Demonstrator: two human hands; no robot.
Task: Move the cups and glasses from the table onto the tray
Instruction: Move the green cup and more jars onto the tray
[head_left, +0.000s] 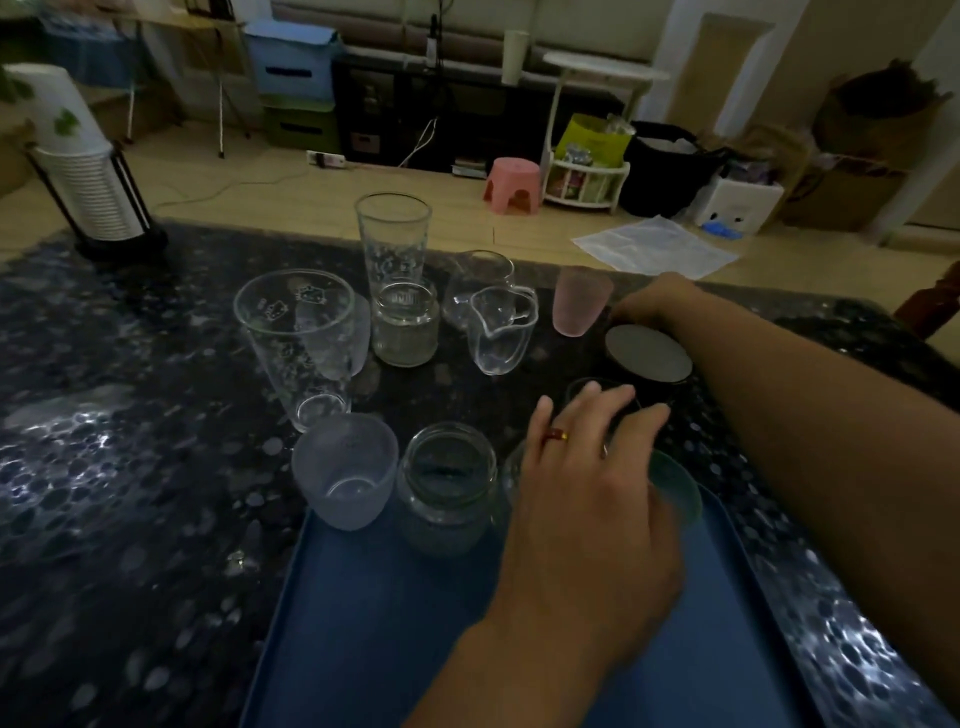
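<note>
Left hand over glass; right hand beside black cup.

blue tray, pink cup, dark speckled table, frosted cup

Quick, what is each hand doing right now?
Left hand: open, fingers spread over a glass at the blue tray's far edge; a grip cannot be told.
Right hand: reaching behind the dark lidded container; cannot be told.
</note>
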